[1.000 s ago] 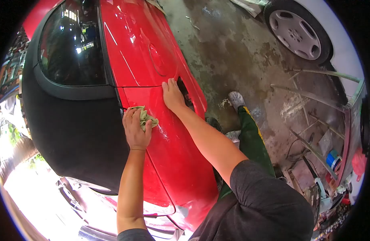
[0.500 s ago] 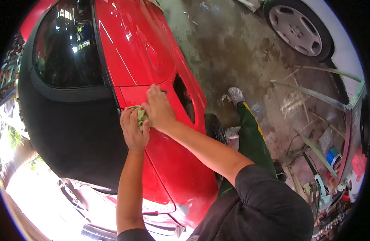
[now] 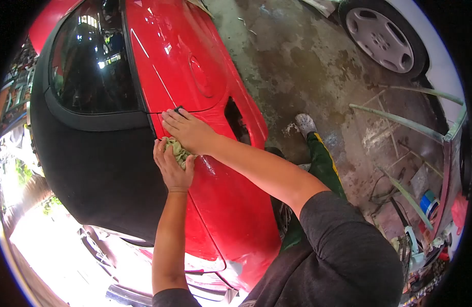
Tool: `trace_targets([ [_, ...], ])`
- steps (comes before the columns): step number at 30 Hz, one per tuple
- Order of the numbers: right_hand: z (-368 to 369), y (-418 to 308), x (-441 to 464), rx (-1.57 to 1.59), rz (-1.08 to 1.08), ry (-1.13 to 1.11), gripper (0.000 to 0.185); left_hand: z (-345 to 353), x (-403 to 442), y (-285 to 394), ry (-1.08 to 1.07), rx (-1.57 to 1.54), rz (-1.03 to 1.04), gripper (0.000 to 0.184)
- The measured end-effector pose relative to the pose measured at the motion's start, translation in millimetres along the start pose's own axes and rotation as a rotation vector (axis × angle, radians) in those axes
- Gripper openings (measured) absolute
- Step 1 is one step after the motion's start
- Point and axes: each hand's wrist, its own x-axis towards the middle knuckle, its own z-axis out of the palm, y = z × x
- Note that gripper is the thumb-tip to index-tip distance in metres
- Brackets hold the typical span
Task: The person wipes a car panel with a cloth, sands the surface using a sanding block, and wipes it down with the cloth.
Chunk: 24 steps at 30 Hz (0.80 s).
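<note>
On the red rear side panel of a car (image 3: 225,204), my left hand (image 3: 172,166) grips a crumpled pale-green cloth (image 3: 177,152), its fingers curled along the near edge of the black soft top (image 3: 102,174). Just above the cloth, my right hand (image 3: 192,132) presses flat on the red paint with the fingers together. A small dark thing (image 3: 179,110) peeks out at the right fingertips; most of it is hidden under the hand, so its kind cannot be made out. Beyond that hand lies the panel seam, with a round-edged fuel flap (image 3: 199,71) farther up.
A dark side vent opening (image 3: 237,122) is to the right of my right hand. My shoe (image 3: 306,124) stands on the stained concrete floor (image 3: 287,66). A white car's wheel (image 3: 380,40) and a metal frame (image 3: 400,118) are at the right, near a blue-and-white can (image 3: 429,203).
My right hand has slid left across the panel, and the small dark thing has shifted with it. My left hand keeps its hold on the cloth. The view has shifted slightly.
</note>
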Motion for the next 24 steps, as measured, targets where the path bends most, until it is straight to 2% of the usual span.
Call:
trace_targets([
  [2,-3.1,2.2,-3.2,0.005,-0.016,0.013,0.055,-0.8,-0.9,0.2,-0.048,-0.007,-0.007,0.049],
  [5,-14.1,-21.8,-47.0,0.139,0.254,0.076,0.054,-3.1,-3.4,-2.4,-0.077,-0.024,-0.014,0.050],
  [8,-6.7,-31.0,-56.4,0.079,0.290,0.085,0.057,-1.3,-3.3,-2.9,-0.059,-0.041,-0.031,0.051],
  [11,3.7,-5.3,-0.6,0.022,-0.051,0.030,0.060,4.8,-4.9,-6.9,0.032,-0.036,-0.089,0.052],
  [14,11.3,2.7,12.6,0.097,-0.082,0.033,0.063,5.6,-5.2,-7.2,0.052,-0.028,-0.087,0.054],
  [17,-15.1,-25.8,-50.3,0.191,0.193,-0.005,0.064,2.1,-2.2,-5.3,-0.017,-0.020,-0.046,0.057],
  [19,-37.9,-71.5,-113.4,0.237,0.337,-0.107,0.065,-1.0,5.3,-1.7,-0.064,0.007,-0.044,0.058],
  [21,-55.8,-100.8,-165.1,0.329,0.208,-0.321,0.069,-5.0,11.4,6.2,-0.116,0.052,-0.069,0.058],
  [24,-38.1,-63.9,-146.2,0.282,0.210,-0.340,0.073,-6.1,13.9,10.2,-0.123,0.030,-0.058,0.058],
])
